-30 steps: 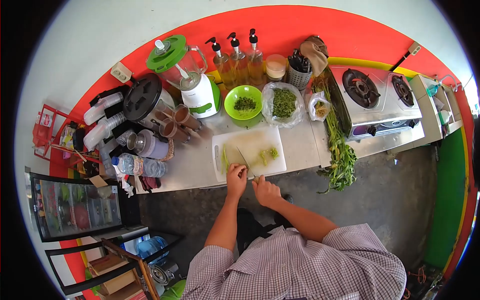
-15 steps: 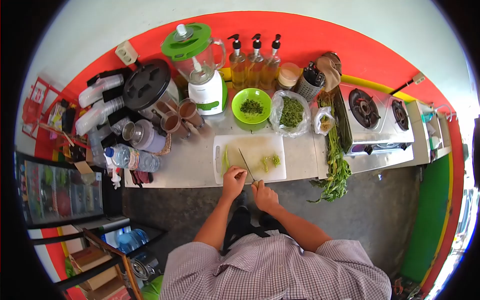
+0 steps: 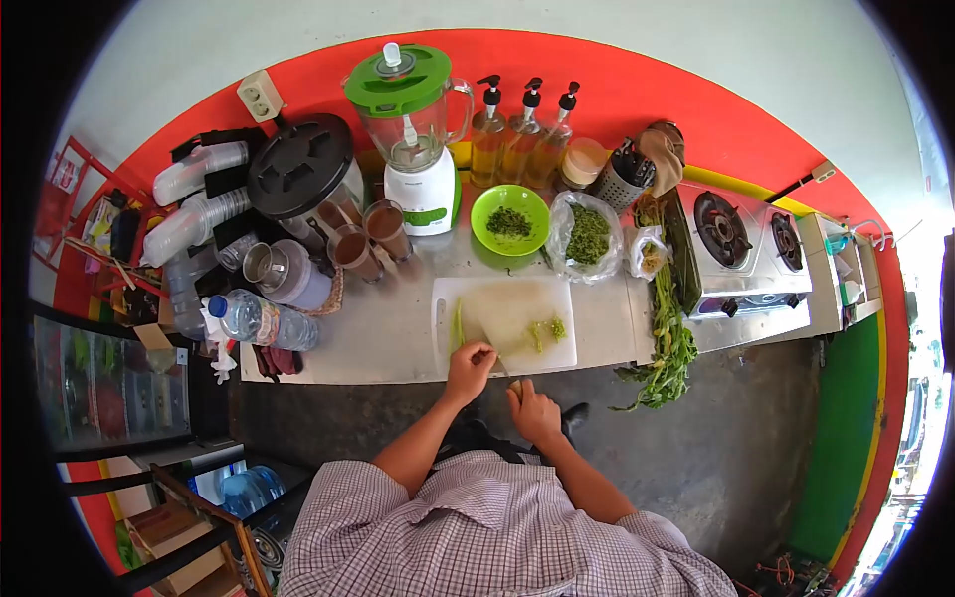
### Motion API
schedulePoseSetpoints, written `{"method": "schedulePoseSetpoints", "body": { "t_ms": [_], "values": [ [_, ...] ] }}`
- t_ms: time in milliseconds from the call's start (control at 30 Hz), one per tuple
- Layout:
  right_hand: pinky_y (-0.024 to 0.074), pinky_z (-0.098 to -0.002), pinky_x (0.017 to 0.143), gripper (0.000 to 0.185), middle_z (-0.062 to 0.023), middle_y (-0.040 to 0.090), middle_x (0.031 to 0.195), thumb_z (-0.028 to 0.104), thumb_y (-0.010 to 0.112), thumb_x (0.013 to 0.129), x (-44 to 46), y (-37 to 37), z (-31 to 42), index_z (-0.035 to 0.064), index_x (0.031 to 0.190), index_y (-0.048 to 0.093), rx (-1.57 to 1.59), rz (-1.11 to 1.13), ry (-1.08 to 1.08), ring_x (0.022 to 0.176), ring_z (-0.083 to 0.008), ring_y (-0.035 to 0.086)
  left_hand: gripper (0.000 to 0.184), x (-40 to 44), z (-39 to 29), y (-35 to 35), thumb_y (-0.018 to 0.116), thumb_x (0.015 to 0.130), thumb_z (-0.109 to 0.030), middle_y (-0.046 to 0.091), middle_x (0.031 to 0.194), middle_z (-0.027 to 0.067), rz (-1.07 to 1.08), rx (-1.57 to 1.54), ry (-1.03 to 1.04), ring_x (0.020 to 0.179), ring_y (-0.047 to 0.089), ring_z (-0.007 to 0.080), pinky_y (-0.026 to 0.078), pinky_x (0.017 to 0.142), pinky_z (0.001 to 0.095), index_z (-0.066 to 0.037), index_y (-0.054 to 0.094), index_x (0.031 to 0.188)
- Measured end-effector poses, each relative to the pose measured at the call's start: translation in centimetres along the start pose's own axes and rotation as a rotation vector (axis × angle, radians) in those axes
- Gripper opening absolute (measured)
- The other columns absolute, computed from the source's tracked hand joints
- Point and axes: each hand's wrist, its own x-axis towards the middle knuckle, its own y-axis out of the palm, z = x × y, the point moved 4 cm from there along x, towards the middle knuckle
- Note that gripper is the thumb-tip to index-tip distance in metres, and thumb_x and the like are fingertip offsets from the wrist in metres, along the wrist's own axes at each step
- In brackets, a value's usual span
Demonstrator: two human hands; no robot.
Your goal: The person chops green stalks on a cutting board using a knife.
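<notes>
My right hand (image 3: pixel 537 413) is wrapped around the handle of a knife (image 3: pixel 502 366), just off the counter's front edge. The blade points up and left toward my left hand (image 3: pixel 470 370), whose fingers are pinched together at the front edge of the white cutting board (image 3: pixel 497 297). Whatever those fingers hold is too small to make out. A pale green stalk (image 3: pixel 458 323) lies at the board's left side, above my left hand. On the right half of the board are some cut light-green pieces (image 3: pixel 538 338).
Behind the board stand a green bowl (image 3: pixel 482 224) with chopped greens, a plastic bag of chopped greens (image 3: pixel 587 239) and a blender (image 3: pixel 420 194). Leafy stalks (image 3: pixel 671 348) hang over the counter edge beside the gas stove (image 3: pixel 746 269). Cups (image 3: pixel 353 254) and a water bottle (image 3: pixel 264 318) are left.
The knife has drawn back from over the board toward me, its blade now close to my left fingers. My right hand has come slightly lower, and the view has shifted a little.
</notes>
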Motion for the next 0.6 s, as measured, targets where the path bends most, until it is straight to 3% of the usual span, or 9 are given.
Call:
{"method": "schedulePoseSetpoints", "body": {
  "t_ms": [167,333,433,500,600],
  "values": [
    [0.0526,-0.0616,0.065,0.039,-0.0286,0.069,0.079,0.045,0.053,0.102,1.5,-1.4,-2.3,0.0061,0.107,0.055,-0.021,-0.112,0.059,0.073,-0.0507,0.067,0.007,-0.7,-1.0,0.3,0.069,0.090,-0.005,0.064,0.081,0.0087,0.025,0.140,0.136,0.066,0.059,0.0161,0.047,0.061,0.0290,0.002,0.068,0.089],
    [0.0525,-0.0613,0.067,0.041,-0.0293,0.069,0.082,0.045,0.053,0.102,2.5,-2.8,-3.5,0.0046,0.108,0.057,-0.007,-0.140,0.073,0.076,-0.0516,0.067,0.006,-2.3,-3.6,-0.3,0.069,0.089,-0.002,0.065,0.090,0.0123,0.169,0.222,0.265,0.071,0.067,0.0238,0.055,0.067,0.0332,0.001,0.069,0.094],
    [0.0522,-0.0614,0.070,0.042,-0.0301,0.069,0.084,0.045,0.053,0.102,2.2,-2.9,-3.6,0.0033,0.105,0.058,0.070,-0.162,0.065,0.078,-0.0529,0.066,0.008,-1.7,-4.5,-1.9,0.071,0.088,-0.003,0.065,0.090,0.0124,-0.003,0.223,0.242,0.076,0.067,0.0271,0.055,0.071,0.0365,0.000,0.070,0.095],
    [0.0519,-0.0612,0.073,0.043,-0.0311,0.069,0.086,0.045,0.054,0.101,1.8,-2.4,-3.9,0.0021,0.106,0.060,0.100,-0.149,0.094,0.080,-0.0537,0.066,0.013,-1.4,-4.0,-3.8,0.073,0.084,-0.003,0.065,0.095,0.0123,-0.234,0.509,0.299,0.089,0.064,0.0308,0.053,0.082,0.0411,-0.002,0.071,0.097],
    [0.0518,-0.0609,0.074,0.045,-0.0318,0.069,0.086,0.045,0.055,0.101,1.8,-2.9,-4.1,0.0013,0.106,0.061,0.116,-0.136,0.077,0.081,-0.0546,0.065,0.017,-1.5,-3.4,-4.8,0.074,0.082,-0.004,0.064,0.101,0.0117,-0.342,0.601,0.199,0.101,0.059,0.0333,0.049,0.091,0.0439,-0.005,0.072,0.099]
  ]
}}
